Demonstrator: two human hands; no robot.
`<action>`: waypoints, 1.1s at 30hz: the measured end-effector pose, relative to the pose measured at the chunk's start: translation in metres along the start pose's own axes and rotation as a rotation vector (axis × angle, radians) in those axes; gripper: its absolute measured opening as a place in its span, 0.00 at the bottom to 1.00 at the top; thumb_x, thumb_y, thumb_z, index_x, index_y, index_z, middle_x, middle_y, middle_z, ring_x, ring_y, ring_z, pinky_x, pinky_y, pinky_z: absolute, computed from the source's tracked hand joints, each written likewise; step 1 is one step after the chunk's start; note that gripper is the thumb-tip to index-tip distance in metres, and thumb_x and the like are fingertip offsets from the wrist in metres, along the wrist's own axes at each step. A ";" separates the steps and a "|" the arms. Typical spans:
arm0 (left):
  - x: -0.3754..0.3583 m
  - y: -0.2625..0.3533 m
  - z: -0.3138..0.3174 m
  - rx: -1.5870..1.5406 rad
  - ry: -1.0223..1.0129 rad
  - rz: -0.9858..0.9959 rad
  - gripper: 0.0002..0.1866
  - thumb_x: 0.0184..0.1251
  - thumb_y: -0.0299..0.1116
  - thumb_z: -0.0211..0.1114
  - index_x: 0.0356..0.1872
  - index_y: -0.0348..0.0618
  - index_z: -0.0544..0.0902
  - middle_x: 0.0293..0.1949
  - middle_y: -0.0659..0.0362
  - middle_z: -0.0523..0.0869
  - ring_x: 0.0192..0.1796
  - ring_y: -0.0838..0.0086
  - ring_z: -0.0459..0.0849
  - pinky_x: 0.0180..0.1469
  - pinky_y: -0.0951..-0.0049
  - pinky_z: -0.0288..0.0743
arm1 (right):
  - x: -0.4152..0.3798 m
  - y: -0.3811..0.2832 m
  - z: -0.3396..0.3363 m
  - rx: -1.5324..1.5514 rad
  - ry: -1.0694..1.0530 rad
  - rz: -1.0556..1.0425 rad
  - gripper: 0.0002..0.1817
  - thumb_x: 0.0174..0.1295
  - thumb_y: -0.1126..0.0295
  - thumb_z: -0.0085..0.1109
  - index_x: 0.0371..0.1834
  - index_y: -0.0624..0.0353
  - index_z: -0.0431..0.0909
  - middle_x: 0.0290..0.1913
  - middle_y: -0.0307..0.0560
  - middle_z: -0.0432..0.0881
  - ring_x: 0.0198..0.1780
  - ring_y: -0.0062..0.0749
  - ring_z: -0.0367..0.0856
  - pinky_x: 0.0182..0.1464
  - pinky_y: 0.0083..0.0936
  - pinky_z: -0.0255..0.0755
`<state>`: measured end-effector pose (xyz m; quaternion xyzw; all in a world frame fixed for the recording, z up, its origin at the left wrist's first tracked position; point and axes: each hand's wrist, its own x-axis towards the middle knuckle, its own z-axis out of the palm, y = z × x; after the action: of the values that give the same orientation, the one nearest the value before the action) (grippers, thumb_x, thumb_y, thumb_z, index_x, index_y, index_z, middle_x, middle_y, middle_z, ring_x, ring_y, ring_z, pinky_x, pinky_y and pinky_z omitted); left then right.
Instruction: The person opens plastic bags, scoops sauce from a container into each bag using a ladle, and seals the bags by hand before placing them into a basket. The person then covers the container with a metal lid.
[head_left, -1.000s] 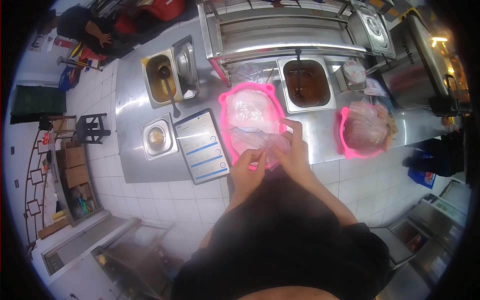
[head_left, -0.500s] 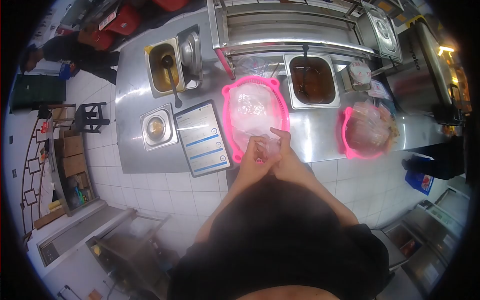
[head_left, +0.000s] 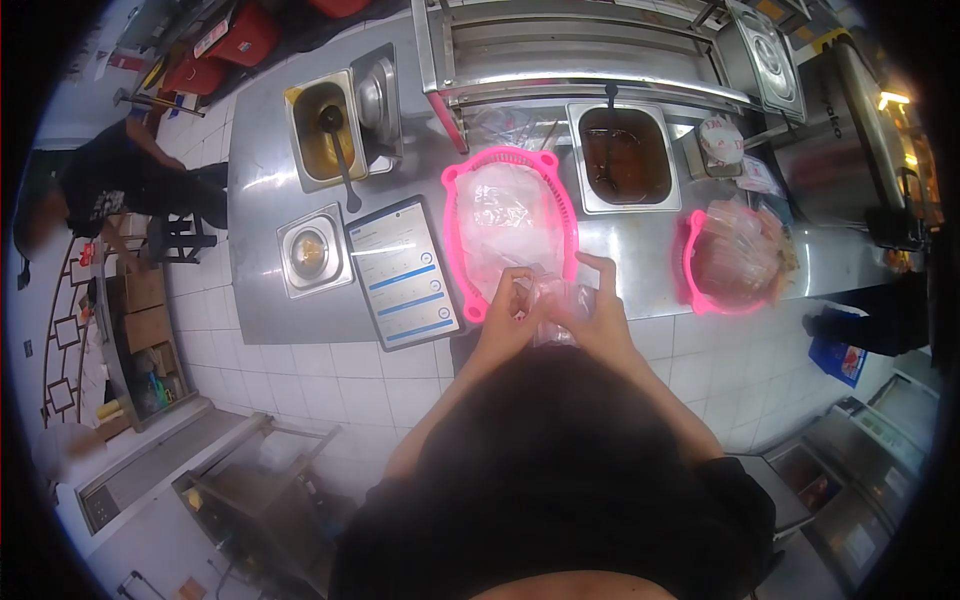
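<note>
Both hands work a clear plastic bag at the counter's near edge.

The left hand point(head_left: 505, 305) and right hand point(head_left: 592, 305) pinch a small clear plastic bag point(head_left: 556, 297) between them, fingers closed on it, just over the near rim of a pink basket point(head_left: 460, 250) holding more bags. A tablet point(head_left: 402, 272) lies just left of the basket; a second pink basket point(head_left: 692, 275) sits toward the counter's right end.

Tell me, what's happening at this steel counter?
A person stands at the counter with both hands on a small clear plastic bag: the left hand and right hand pinch it at the near edge of a pink basket full of similar bags. A tablet lies beside it.
</note>
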<state>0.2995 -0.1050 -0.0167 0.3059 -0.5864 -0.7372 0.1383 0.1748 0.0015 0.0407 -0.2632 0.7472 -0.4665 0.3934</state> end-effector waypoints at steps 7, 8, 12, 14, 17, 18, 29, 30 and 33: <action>0.001 0.010 0.004 0.163 0.073 0.115 0.20 0.67 0.25 0.65 0.56 0.43 0.69 0.28 0.66 0.70 0.33 0.85 0.73 0.32 0.84 0.67 | 0.025 -0.026 0.014 -0.117 -0.011 0.063 0.40 0.51 0.84 0.61 0.68 0.57 0.54 0.54 0.66 0.74 0.48 0.61 0.82 0.51 0.42 0.74; 0.003 0.007 0.005 0.131 0.116 0.187 0.19 0.66 0.26 0.66 0.55 0.42 0.71 0.25 0.67 0.69 0.30 0.86 0.72 0.29 0.83 0.66 | 0.028 -0.027 0.018 -0.155 -0.008 0.004 0.39 0.52 0.84 0.59 0.69 0.57 0.54 0.52 0.66 0.74 0.48 0.61 0.81 0.51 0.41 0.73; 0.003 0.007 0.008 -0.136 0.178 0.069 0.20 0.64 0.26 0.67 0.55 0.43 0.72 0.23 0.68 0.67 0.29 0.87 0.72 0.31 0.85 0.67 | 0.037 -0.018 0.014 -0.116 -0.128 -0.249 0.37 0.57 0.81 0.55 0.70 0.57 0.50 0.52 0.63 0.74 0.52 0.58 0.79 0.55 0.37 0.72; 0.004 0.011 0.005 -0.099 0.173 -0.033 0.19 0.63 0.26 0.69 0.54 0.43 0.74 0.23 0.69 0.66 0.28 0.89 0.71 0.32 0.85 0.68 | 0.032 -0.026 -0.002 -0.013 -0.273 -0.219 0.39 0.57 0.81 0.55 0.71 0.56 0.48 0.57 0.62 0.71 0.57 0.54 0.76 0.59 0.37 0.69; 0.002 0.008 -0.001 -0.035 0.161 -0.051 0.20 0.61 0.25 0.70 0.53 0.43 0.76 0.24 0.69 0.66 0.28 0.89 0.71 0.32 0.85 0.69 | 0.031 -0.022 -0.017 0.131 -0.424 -0.099 0.42 0.58 0.80 0.56 0.73 0.55 0.44 0.66 0.58 0.62 0.65 0.46 0.67 0.65 0.37 0.63; 0.001 0.003 -0.002 -0.036 0.163 -0.051 0.20 0.61 0.25 0.70 0.53 0.43 0.76 0.24 0.69 0.66 0.28 0.89 0.71 0.32 0.85 0.69 | 0.030 -0.019 -0.020 0.176 -0.427 -0.008 0.44 0.57 0.80 0.58 0.74 0.54 0.42 0.70 0.56 0.56 0.69 0.43 0.62 0.68 0.38 0.59; -0.004 0.002 -0.002 -0.067 -0.001 0.039 0.18 0.60 0.21 0.66 0.51 0.41 0.76 0.26 0.69 0.66 0.32 0.88 0.72 0.37 0.84 0.68 | 0.012 -0.001 -0.017 0.325 -0.207 0.033 0.50 0.48 0.82 0.72 0.70 0.51 0.48 0.62 0.56 0.64 0.61 0.40 0.73 0.58 0.35 0.73; -0.003 -0.002 -0.002 -0.066 -0.002 0.040 0.18 0.60 0.21 0.66 0.51 0.41 0.76 0.26 0.69 0.66 0.32 0.88 0.72 0.37 0.84 0.68 | 0.013 0.001 -0.014 0.352 -0.186 0.084 0.50 0.46 0.84 0.73 0.68 0.52 0.49 0.59 0.56 0.67 0.57 0.39 0.77 0.54 0.33 0.76; -0.002 -0.007 -0.005 -0.152 0.048 0.091 0.17 0.62 0.20 0.63 0.52 0.41 0.75 0.28 0.69 0.67 0.34 0.88 0.71 0.37 0.84 0.65 | 0.017 0.002 -0.008 0.458 -0.109 0.088 0.48 0.45 0.82 0.74 0.67 0.53 0.50 0.55 0.56 0.71 0.53 0.37 0.78 0.52 0.33 0.77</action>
<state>0.3045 -0.1058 -0.0233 0.2851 -0.5387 -0.7648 0.2087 0.1589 -0.0070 0.0353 -0.1593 0.6102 -0.5913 0.5026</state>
